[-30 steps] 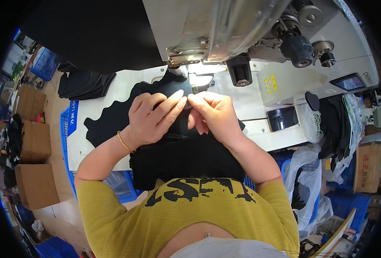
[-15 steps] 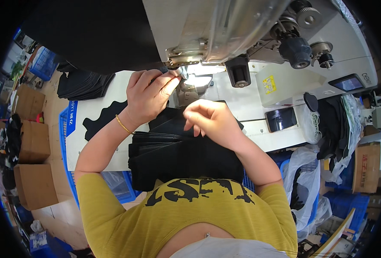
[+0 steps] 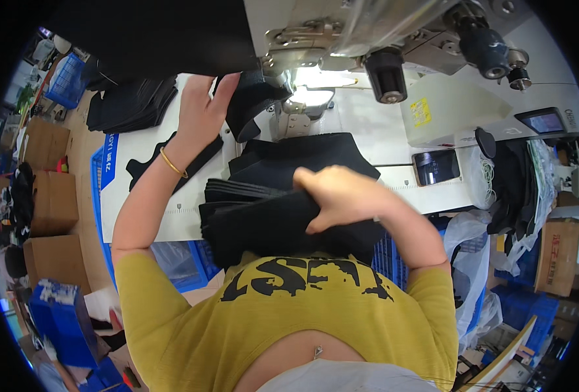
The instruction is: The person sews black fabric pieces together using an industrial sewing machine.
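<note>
My left hand (image 3: 199,114), with a gold bangle at its wrist, is raised beside the sewing machine's needle area (image 3: 280,78). It holds a black fabric piece (image 3: 245,108) that curves down next to the presser foot; the fingertips are partly hidden behind a dark panel. My right hand (image 3: 342,196) lies over a stack of black cut fabric pieces (image 3: 257,222) in front of me, thumb and fingers apart and slightly blurred. Another black piece with a wavy edge (image 3: 162,163) lies on the white machine table (image 3: 195,215), under my left forearm.
A pile of black pieces (image 3: 132,108) sits at the far left. To the right are a phone (image 3: 436,168) and a clear plastic bag (image 3: 479,179) on the table. Blue crates (image 3: 181,264) stand below, and cardboard boxes (image 3: 53,202) line the left floor.
My left hand has moved up and left from the presser foot, with a black piece now showing beside it. My right hand has come lower onto the stack, and its fingers have spread.
</note>
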A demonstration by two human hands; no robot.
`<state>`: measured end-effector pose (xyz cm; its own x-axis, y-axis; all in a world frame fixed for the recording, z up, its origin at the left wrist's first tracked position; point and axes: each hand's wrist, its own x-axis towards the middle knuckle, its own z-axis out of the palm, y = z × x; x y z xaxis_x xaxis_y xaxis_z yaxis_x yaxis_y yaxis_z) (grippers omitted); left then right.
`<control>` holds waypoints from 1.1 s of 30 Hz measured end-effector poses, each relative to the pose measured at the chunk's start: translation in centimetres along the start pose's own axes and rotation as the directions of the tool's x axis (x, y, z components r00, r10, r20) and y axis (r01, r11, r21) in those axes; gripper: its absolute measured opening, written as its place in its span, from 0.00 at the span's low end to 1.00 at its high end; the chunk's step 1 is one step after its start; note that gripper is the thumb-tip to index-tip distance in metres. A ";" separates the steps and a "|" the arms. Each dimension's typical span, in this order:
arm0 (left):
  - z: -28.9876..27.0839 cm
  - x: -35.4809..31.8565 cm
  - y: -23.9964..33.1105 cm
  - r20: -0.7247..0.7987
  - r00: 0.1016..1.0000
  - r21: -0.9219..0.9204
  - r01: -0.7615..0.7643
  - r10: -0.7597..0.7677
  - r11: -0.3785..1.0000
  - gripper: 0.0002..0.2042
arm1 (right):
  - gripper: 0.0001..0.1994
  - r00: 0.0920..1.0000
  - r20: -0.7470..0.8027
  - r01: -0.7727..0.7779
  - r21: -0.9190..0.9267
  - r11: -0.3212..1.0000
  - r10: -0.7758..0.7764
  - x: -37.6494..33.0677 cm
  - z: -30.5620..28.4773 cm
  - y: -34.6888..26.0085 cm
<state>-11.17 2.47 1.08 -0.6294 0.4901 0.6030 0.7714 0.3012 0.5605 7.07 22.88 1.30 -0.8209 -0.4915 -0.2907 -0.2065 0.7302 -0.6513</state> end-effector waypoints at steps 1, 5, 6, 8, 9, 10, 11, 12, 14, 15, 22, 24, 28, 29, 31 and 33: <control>0.3 -0.4 -0.2 -0.001 1.000 0.005 0.012 -0.012 1.000 0.12 | 0.31 0.999 -0.027 0.026 0.006 1.000 -0.025 0.0 -1.5 0.1; 0.4 -0.3 0.4 0.188 0.942 -0.244 0.320 -0.279 0.915 0.15 | 0.32 0.979 -0.193 0.068 0.009 0.998 -0.065 0.4 -5.1 1.8; 0.3 -0.1 0.2 0.157 0.949 -0.251 0.307 -0.274 0.918 0.13 | 0.32 0.980 -0.189 0.072 0.008 0.997 -0.069 0.6 -4.8 1.9; -0.8 0.5 -0.6 0.124 0.965 -0.212 0.251 -0.229 0.944 0.11 | 0.33 0.980 -0.189 -0.101 -0.190 0.977 0.064 1.2 -4.1 2.2; -1.8 0.8 0.1 0.126 0.964 -0.211 0.256 -0.234 0.943 0.11 | 0.33 0.981 -0.185 -0.100 -0.187 0.977 0.064 1.1 -3.7 2.4; -3.4 1.3 1.7 0.089 0.977 -0.122 0.206 -0.196 0.971 0.11 | 0.31 0.934 -0.356 -0.087 -0.298 0.951 -0.026 0.5 -3.0 2.3; -5.0 1.7 2.7 0.049 0.986 -0.025 0.158 -0.156 0.987 0.12 | 0.29 0.855 -0.500 -0.089 -0.408 0.909 -0.141 0.0 -2.3 2.1; -6.8 1.9 2.4 -0.004 0.993 0.201 0.117 -0.118 0.973 0.12 | 0.31 0.849 -0.518 -0.144 -0.409 0.901 -0.100 -0.3 -2.0 1.6; -10.6 1.6 -0.6 -0.060 0.998 0.513 0.031 0.000 0.858 0.14 | 0.31 0.818 -0.556 -0.102 -0.398 0.912 -0.151 -0.6 -1.4 1.0; -11.7 2.0 -0.5 0.044 0.982 0.368 0.154 -0.183 0.917 0.15 | 0.31 0.778 -0.601 -0.079 -0.383 0.920 -0.183 -0.7 -1.4 1.1; -12.3 -6.9 -9.2 0.250 0.928 0.607 0.072 -0.276 0.792 0.12 | 0.22 0.740 -0.569 0.048 -0.488 0.872 -0.359 -1.7 -1.7 2.3; -11.3 -6.8 -8.3 0.082 0.996 0.641 -0.066 0.018 0.765 0.16 | 0.15 0.749 -0.521 0.140 -0.480 0.866 -0.409 -1.9 -2.9 2.1; -6.5 -3.2 9.7 0.235 0.912 0.331 -0.400 0.336 0.855 0.15 | 0.11 0.711 -0.392 0.367 -0.501 0.784 -0.583 -2.1 -4.6 -2.7; -5.9 -3.3 12.0 0.378 0.862 0.224 -0.440 0.339 0.870 0.13 | 0.12 0.688 -0.473 0.325 -0.477 0.817 -0.550 -2.0 -4.1 -3.9; -6.3 -3.1 11.2 0.505 0.845 0.073 -0.244 0.175 0.967 0.13 | 0.11 0.644 -0.577 0.218 -0.492 0.843 -0.503 -2.2 -3.6 -3.7; -7.7 -2.0 9.7 0.702 0.692 0.044 0.195 -0.169 0.980 0.14 | 0.10 0.756 -0.612 0.170 -0.159 0.973 -0.232 -3.6 -2.9 -3.0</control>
<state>-3.15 -1.96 9.66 -0.5008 0.8622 -0.0759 0.6373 0.4266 0.6417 9.11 23.80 6.33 -0.8985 -0.2504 0.3606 -0.4250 0.7017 -0.5718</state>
